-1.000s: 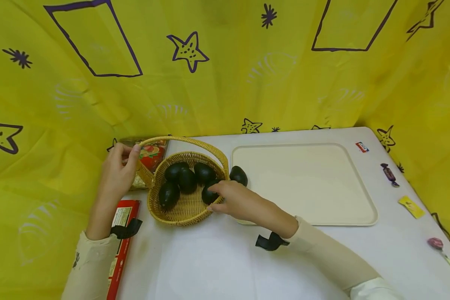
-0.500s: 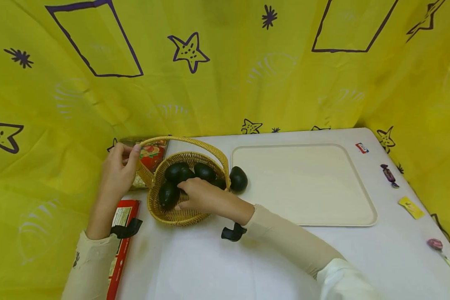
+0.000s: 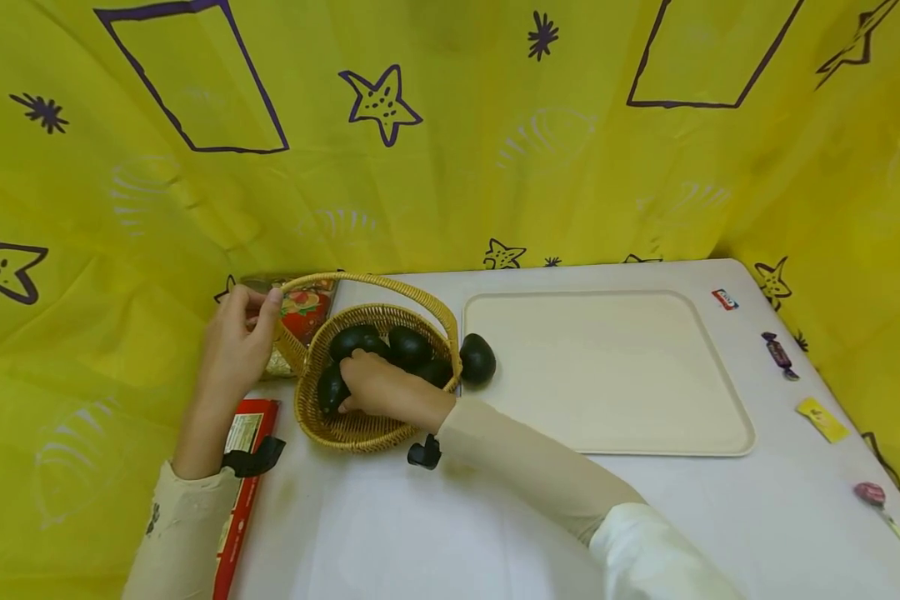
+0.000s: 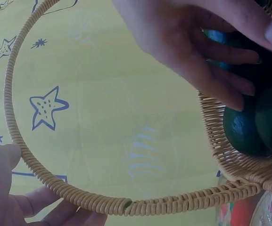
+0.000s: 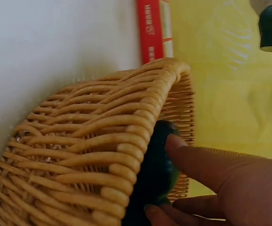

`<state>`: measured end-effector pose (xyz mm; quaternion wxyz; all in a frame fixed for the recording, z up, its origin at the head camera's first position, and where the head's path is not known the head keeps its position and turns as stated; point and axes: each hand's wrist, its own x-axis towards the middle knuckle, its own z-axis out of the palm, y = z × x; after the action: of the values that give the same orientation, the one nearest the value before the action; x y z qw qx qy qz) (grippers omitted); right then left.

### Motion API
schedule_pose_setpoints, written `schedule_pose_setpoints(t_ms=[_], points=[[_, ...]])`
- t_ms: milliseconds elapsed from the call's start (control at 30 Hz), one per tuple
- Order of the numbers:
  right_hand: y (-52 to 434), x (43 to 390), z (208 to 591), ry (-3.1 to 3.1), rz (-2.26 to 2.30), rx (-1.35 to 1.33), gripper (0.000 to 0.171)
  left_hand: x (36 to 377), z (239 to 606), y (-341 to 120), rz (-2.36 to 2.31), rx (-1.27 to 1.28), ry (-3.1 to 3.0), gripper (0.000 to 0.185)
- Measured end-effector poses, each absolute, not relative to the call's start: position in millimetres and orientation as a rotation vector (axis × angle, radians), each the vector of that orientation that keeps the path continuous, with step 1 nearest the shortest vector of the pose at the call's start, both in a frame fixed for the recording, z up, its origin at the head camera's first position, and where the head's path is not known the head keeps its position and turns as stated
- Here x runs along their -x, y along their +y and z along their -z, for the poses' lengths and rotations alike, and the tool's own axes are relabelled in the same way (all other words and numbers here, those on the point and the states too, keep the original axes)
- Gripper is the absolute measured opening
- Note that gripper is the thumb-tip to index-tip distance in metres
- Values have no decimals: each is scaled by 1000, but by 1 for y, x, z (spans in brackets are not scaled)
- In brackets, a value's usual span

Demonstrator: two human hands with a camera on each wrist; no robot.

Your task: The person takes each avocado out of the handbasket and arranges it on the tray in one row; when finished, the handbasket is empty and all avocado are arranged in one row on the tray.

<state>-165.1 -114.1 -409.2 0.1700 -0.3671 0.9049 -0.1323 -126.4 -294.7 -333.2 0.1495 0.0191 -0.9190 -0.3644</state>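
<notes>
A wicker basket (image 3: 360, 444) holds several dark green avocados (image 3: 409, 345). My left hand (image 3: 242, 333) grips the left side of its arched handle (image 3: 390, 285), with the thumb on one side and the fingers on the other in the left wrist view. My right hand (image 3: 378, 385) reaches into the basket, thumb and fingers spread apart at the leftmost avocado (image 3: 332, 390). In the right wrist view the thumb tip touches that dark avocado (image 5: 157, 160), and the other fingertips are lower, partly hidden by it. Another avocado (image 3: 478, 360) lies outside the basket, at the tray's left edge.
A cream tray (image 3: 607, 375) lies right of the basket. A red box (image 3: 243, 492) and a red-and-gold packet (image 3: 305, 312) are at the left. Along the right side lie a wrapped candy (image 3: 780, 354), a yellow packet (image 3: 822, 418), a small wrapper (image 3: 725, 300) and a lollipop (image 3: 870, 493).
My right hand has moved left and deeper into the basket, from the avocado at its right side to the leftmost one. The left hand and basket have stayed in place.
</notes>
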Motion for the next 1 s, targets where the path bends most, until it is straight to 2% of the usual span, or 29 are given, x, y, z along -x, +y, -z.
schedule_pose_setpoints(t_ms=[267, 533, 833, 1000], points=[[-129, 168, 411, 2634, 235, 1031, 44, 126, 333, -294, 1062, -53, -2629, 56], [-131, 170, 410, 2624, 165, 1061, 63, 126, 332, -294, 1046, -65, -2644, 56], [-126, 169, 407, 2592, 193, 1058, 55, 126, 332, -293, 1062, -54, -2643, 57], [-122, 167, 407, 2568, 193, 1071, 59, 126, 332, -292, 1065, -55, -2641, 57]])
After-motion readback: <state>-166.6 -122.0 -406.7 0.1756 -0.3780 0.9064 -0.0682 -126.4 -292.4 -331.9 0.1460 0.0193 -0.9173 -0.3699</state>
